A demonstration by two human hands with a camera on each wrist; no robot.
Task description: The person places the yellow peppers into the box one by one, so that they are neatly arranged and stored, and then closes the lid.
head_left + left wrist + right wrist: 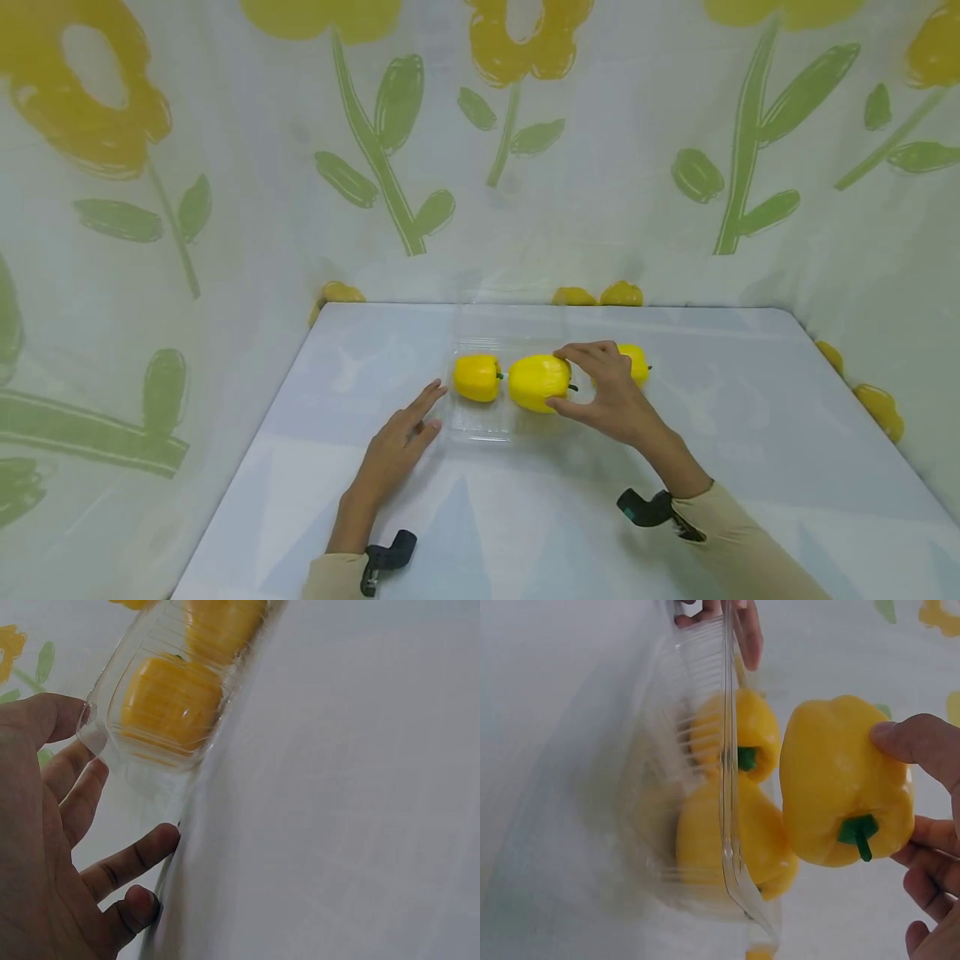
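Note:
A yellow bell pepper (538, 383) with a green stem is held between the thumb and fingers of my right hand (611, 396), above a clear plastic box (480, 435). Inside the box lies another yellow pepper (476, 377), at its left end; the right wrist view shows a further pepper (720, 832) low behind the clear rim. My left hand (393, 450) is at the box's left side, its fingers extended. In the left wrist view, the fingertips of this left hand (52, 780) are at the box's corner; firm contact is hard to tell.
Partly hidden behind my right hand, a yellow pepper (637, 364) appears at the right. The clear lid (510, 321) stands raised behind the box. A pale table (337, 358) lies beneath, with a flower-printed cloth (600, 217) around its back and sides.

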